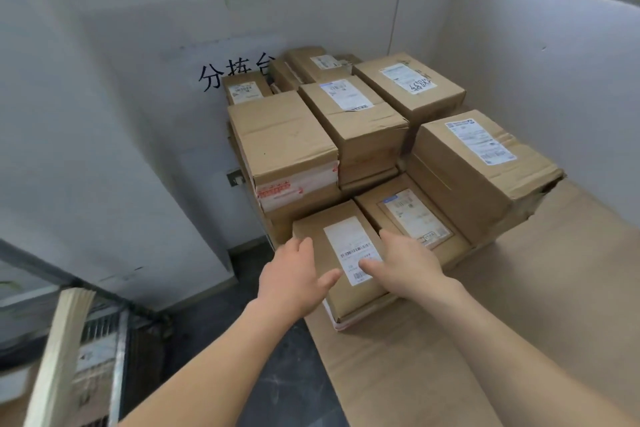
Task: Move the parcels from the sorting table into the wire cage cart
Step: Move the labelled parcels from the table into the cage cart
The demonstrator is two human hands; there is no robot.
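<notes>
The nearest parcel (pixel 349 246), a small brown carton with a white barcode label on top, lies at the front left corner of the stack on the sorting table (pixel 450 340), whose surface is covered in brown paper. The left hand (pixel 294 274) is at the carton's left edge and the right hand (pixel 408 263) lies over its right side, thumb on the label; both have loosely spread fingers that are not closed round the carton, and how firmly they touch it cannot be told. Just beside it on the right lies a flat parcel (pixel 412 215), with a large dented box (pixel 481 163) behind that. A box with red-and-white tape (pixel 287 149) stands behind on the left, and more cartons are stacked back to the white wall (pixel 104 97), which bears black characters. The wire cage cart (pixel 104 340) shows at lower left, well apart from the table
</notes>
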